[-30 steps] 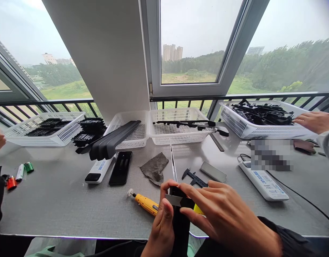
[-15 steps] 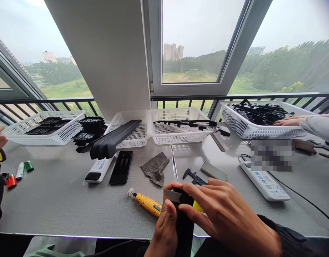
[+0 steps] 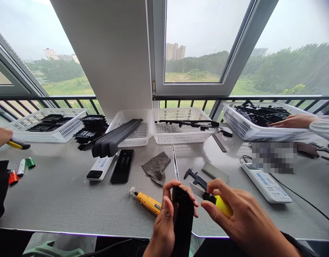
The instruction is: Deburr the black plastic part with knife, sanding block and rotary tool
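Left hand (image 3: 164,228) is wrapped round the black part (image 3: 183,218), which points lengthwise away; right hand (image 3: 243,216) grips the yellow knife (image 3: 213,200) just right of that part, blade (image 3: 196,190) kinda angled its way.

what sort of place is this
Probably a small parts workshop: a white plastic basket is heaped with black parts, a caliper lies on the grey table, and the person's right hand holds a yellow-handled knife.

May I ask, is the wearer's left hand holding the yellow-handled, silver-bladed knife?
No, the wearer's right hand holds that knife.
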Tool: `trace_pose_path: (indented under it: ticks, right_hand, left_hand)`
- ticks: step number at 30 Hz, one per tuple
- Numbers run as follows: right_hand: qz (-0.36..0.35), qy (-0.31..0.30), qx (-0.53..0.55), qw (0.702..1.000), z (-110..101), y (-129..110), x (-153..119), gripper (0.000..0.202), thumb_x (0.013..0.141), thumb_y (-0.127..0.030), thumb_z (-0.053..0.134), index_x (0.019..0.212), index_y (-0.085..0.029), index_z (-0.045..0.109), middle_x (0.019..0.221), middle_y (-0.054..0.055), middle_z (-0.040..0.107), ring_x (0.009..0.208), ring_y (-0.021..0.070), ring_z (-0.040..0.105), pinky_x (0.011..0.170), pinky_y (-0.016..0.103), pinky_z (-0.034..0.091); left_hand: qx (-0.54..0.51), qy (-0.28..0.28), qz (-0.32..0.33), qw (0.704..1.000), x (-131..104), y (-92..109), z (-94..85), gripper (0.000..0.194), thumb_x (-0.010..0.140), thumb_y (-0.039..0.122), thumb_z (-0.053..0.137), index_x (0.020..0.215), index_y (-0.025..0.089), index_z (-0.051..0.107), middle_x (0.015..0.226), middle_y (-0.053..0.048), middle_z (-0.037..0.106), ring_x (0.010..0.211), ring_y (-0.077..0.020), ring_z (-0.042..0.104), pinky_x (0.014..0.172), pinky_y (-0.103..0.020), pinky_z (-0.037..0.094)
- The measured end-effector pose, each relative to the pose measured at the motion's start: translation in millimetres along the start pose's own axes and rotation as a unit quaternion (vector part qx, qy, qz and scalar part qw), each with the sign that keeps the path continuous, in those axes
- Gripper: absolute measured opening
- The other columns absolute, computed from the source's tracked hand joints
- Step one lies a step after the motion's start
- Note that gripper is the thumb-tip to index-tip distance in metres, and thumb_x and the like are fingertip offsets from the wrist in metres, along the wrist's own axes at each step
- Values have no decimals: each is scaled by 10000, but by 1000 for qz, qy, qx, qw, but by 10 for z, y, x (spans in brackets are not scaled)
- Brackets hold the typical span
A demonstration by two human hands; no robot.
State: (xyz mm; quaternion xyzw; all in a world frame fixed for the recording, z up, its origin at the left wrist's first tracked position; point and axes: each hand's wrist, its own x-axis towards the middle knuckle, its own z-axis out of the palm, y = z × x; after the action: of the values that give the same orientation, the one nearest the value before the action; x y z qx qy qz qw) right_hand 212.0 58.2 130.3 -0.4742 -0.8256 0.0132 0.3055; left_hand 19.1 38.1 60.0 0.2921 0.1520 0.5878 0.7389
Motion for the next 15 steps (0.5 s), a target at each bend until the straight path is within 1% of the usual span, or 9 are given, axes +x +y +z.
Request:
trace_pose_path:
  ticks: [2, 4, 8, 10, 12, 13, 15]
  right_hand:
    - [28, -6, 22, 999, 25, 34, -97, 400, 1142, -635, 494, 987, -277, 585, 604, -83, 666, 398, 124, 570, 416, 232, 431]
    - [59, -19, 55, 997, 70, 51, -213, 375, 1127, -625, 533, 998, -278, 596, 632, -80, 674, 417, 121, 572, 437, 227, 443]
    - [137, -50, 104, 984, 174, 28, -436, 407, 1109, -658, 537, 987, -275, 597, 618, -77, 594, 490, 138, 558, 501, 238, 439]
    - [165, -78, 141, 973, 207, 6, -513, 434, 1106, -675, 524, 968, -270, 599, 636, -70, 572, 524, 140, 541, 538, 240, 442]
    - [182, -113, 208, 954, 226, -11, -570, 458, 1109, -681, 497, 935, -267, 582, 651, -66, 555, 545, 137, 519, 559, 237, 446]
    - [191, -132, 250, 940, 234, -20, -594, 473, 1113, -687, 471, 917, -266, 564, 656, -63, 543, 551, 137, 505, 560, 236, 444]
    - [211, -168, 338, 902, 252, -46, -631, 506, 1121, -698, 408, 883, -266, 522, 657, -54, 529, 554, 139, 483, 555, 239, 443]
  left_hand:
    - [5, -5, 20, 1000, 19, 0, 24, 433, 1105, 642, 503, 1328, 302, 652, 1133, -50, 742, 1002, -200, 671, 910, -342, 555]
    - [13, -2, 26, 1000, 24, 6, 36, 442, 1111, 640, 486, 1330, 291, 646, 1122, -58, 735, 1006, -205, 664, 900, -336, 557]
    - [24, 13, 19, 999, 9, 19, 26, 435, 1114, 637, 479, 1320, 291, 641, 1109, -55, 733, 964, -199, 657, 900, -341, 560]
    - [26, 25, 18, 999, 5, 24, 14, 407, 1119, 617, 490, 1306, 291, 644, 1103, -53, 741, 932, -195, 662, 906, -358, 573]
    - [22, 40, 19, 999, 10, 34, 0, 364, 1110, 596, 546, 1274, 288, 649, 1085, -50, 757, 926, -197, 683, 879, -352, 592]
    - [23, 50, 21, 998, 15, 44, -7, 339, 1100, 582, 585, 1249, 284, 650, 1066, -48, 767, 926, -198, 697, 851, -339, 602]
    - [39, 79, 22, 996, 32, 75, -22, 303, 1082, 558, 643, 1184, 272, 647, 1012, -39, 785, 903, -197, 729, 779, -306, 618]
